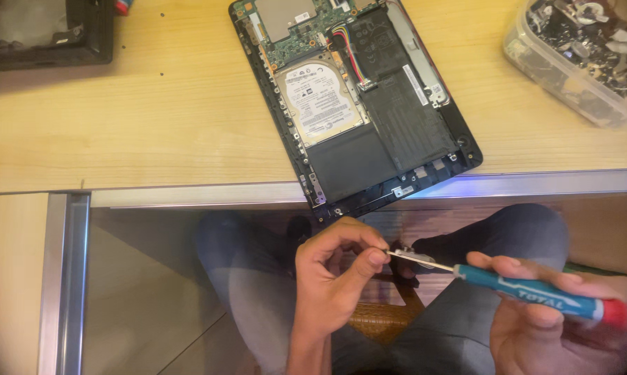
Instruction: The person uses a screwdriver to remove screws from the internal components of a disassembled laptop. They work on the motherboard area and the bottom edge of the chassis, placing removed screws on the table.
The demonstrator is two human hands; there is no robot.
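An opened laptop [403, 132] lies bottom-up on the wooden desk [153, 118], its circuit board, silver hard drive [320, 101] and black battery exposed. Below the desk edge, over my lap, my right hand [542, 319] holds a screwdriver [535, 292] with a blue handle and red cap, its thin shaft pointing left. My left hand [334, 278] pinches at the screwdriver's tip with thumb and forefinger; whatever tiny part sits between the fingertips is too small to make out.
A clear plastic tub [577, 62] of metal scraps and small parts stands at the desk's right rear. A black frame-like object [46, 35] lies at the rear left. A metal trim strip [535, 184] runs along the desk's front edge. My knees are below.
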